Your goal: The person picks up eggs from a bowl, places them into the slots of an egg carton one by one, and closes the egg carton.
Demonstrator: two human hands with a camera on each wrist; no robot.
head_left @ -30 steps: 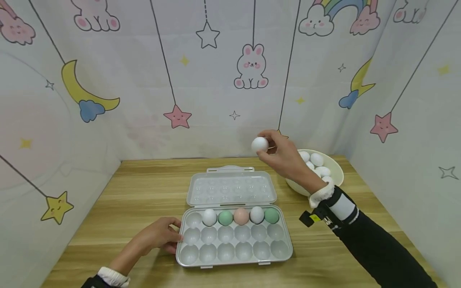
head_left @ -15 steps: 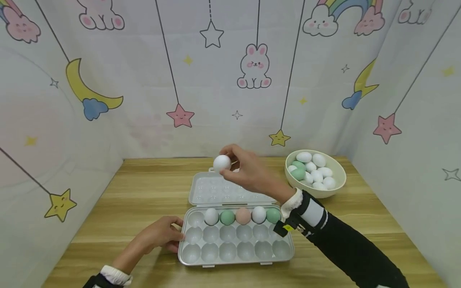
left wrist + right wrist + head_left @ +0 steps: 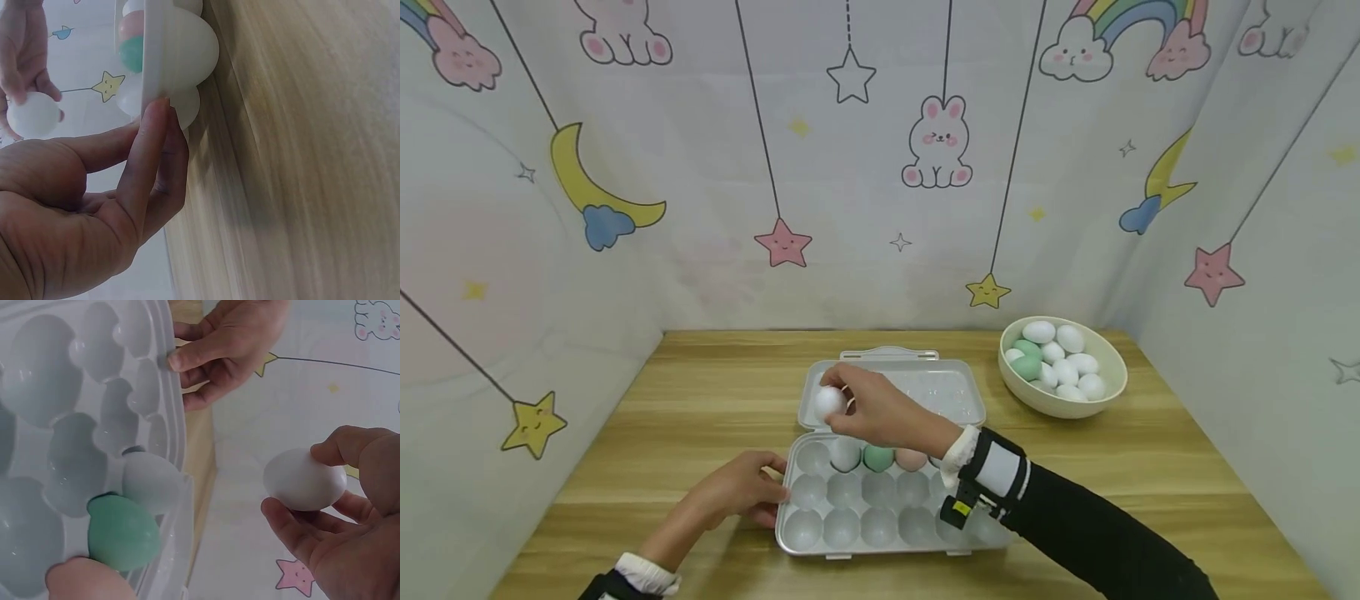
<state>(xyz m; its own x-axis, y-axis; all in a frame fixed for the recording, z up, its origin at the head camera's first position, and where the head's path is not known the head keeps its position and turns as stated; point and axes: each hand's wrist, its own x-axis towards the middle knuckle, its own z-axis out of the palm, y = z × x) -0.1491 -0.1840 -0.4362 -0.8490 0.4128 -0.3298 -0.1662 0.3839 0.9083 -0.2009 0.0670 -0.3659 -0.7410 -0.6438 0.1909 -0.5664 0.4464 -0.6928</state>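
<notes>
Mid-frame, a white egg (image 3: 830,403) is pinched in the right hand (image 3: 868,408), before the open lid (image 3: 951,392); lower left, the tray (image 3: 879,527) is gripped by the left hand (image 3: 736,486). Egg could get dropped if it's pinched too loosely, tbh.

The bowl (image 3: 1063,407) stands right of the carton (image 3: 860,505) and farther back.

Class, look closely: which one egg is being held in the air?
The white egg gripped by the right hand; the other visible eggs all sit in the carton or the bowl.
</notes>
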